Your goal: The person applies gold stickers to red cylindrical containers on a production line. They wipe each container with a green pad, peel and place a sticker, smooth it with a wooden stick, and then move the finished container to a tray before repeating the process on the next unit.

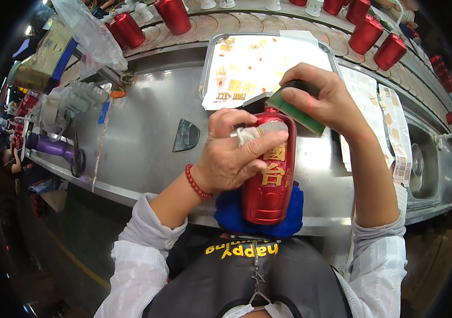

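A glossy red bottle [268, 199] with raised gold characters lies in front of me, its neck pointing away, its base on a blue cloth [296, 209]. My left hand [226, 156] is closed over the bottle's upper part, fingers across its shoulder, with a whitish-grey wrap or cloth [271, 127] at the fingers. A beaded red bracelet is on that wrist. In my right hand [318, 98] I grip a flat green scraper [308, 120] with a dark upper edge, beside the bottle's neck. The neck is partly hidden by my hands.
A metal tray [204, 79] behind the bottle holds a white sheet with gold and red decals. A dark translucent plate [186, 136] lies left on the steel bench. More decal sheets [390, 114] and a sink [422, 177] are right. Red bottles [173, 16] stand on a conveyor behind.
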Action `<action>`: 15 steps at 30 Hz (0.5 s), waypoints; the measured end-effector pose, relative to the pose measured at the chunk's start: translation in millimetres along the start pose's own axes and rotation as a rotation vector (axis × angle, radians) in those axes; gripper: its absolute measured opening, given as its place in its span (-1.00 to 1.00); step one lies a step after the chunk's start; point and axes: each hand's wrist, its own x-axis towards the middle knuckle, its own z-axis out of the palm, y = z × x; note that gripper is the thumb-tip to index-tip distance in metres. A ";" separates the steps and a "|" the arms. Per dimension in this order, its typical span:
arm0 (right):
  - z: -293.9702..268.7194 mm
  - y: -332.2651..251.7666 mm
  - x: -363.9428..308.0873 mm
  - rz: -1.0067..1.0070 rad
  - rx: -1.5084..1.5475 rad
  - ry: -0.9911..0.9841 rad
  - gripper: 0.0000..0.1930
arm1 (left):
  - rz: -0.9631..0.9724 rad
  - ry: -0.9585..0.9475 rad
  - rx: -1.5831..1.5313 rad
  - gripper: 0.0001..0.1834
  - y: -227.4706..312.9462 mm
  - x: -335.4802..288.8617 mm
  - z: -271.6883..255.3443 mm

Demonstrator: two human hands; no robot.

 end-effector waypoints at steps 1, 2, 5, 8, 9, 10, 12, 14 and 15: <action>2.2 -3.3 -5.3 0.044 0.027 0.018 -0.87 | -0.034 0.002 -0.033 -0.52 -1.1 2.3 0.2; 5.0 -9.0 -11.6 0.088 0.054 0.037 -0.87 | -0.050 0.007 -0.051 -0.49 -10.1 -5.9 5.9; 12.4 -21.8 -25.9 -0.068 -0.273 0.073 -0.82 | -0.233 0.091 -0.201 -0.43 1.4 -7.1 10.0; 25.7 -42.0 -49.3 -0.531 -0.615 -0.053 -0.81 | -0.380 0.238 -0.318 -0.36 14.7 -30.8 18.5; 32.2 -57.4 -62.7 -0.553 -0.572 -0.177 -0.80 | -0.401 0.277 -0.316 -0.36 17.7 -37.0 19.6; 35.3 -67.3 -69.3 -0.444 -0.396 -0.292 -0.83 | -0.410 0.248 -0.297 -0.34 19.7 -40.0 19.4; 26.4 -50.4 -53.2 -0.270 -0.164 -0.283 -0.86 | -0.430 0.180 -0.262 -0.29 29.1 -44.3 15.6; 22.7 -32.8 -35.0 -0.017 -0.054 -0.014 -0.82 | -0.428 0.129 -0.187 -0.28 37.1 -38.8 12.3; 24.2 -22.8 -21.3 -0.222 -0.314 0.243 -0.81 | -0.422 0.151 -0.189 -0.28 37.1 -40.3 13.1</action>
